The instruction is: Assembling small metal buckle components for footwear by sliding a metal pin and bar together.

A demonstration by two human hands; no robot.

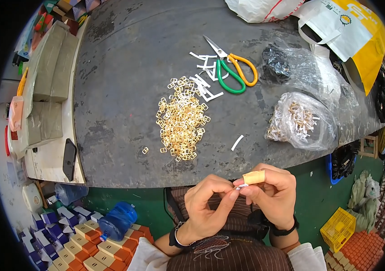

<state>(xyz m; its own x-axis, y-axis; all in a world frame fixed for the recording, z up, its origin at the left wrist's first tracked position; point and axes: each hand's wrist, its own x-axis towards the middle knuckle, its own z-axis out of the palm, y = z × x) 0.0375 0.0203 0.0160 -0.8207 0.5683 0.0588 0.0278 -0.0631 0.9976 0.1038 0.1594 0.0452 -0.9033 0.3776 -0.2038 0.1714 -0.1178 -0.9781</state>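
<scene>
In front of my body, just off the table's near edge, my left hand (206, 201) and my right hand (274, 196) meet fingertip to fingertip. Both pinch a small white strip (241, 186); whether a buckle is on it is hidden by the fingers. Yellow tape (254, 176) wraps my right index finger. Beyond the hands lies a heap of small gold buckles (181, 122), with a single buckle (145, 150) apart on its left. Cut white strips (205, 86) lie at the heap's upper right, and one loose strip (237, 142) rests nearer my hands.
Scissors (231, 67) with green and orange handles lie open past the strips. To the right sits a clear plastic bag (303, 121) of buckles with white strips. A phone (69, 159) lies at the left. Blue water bottles (118, 220) and stacked boxes (82, 244) stand below left.
</scene>
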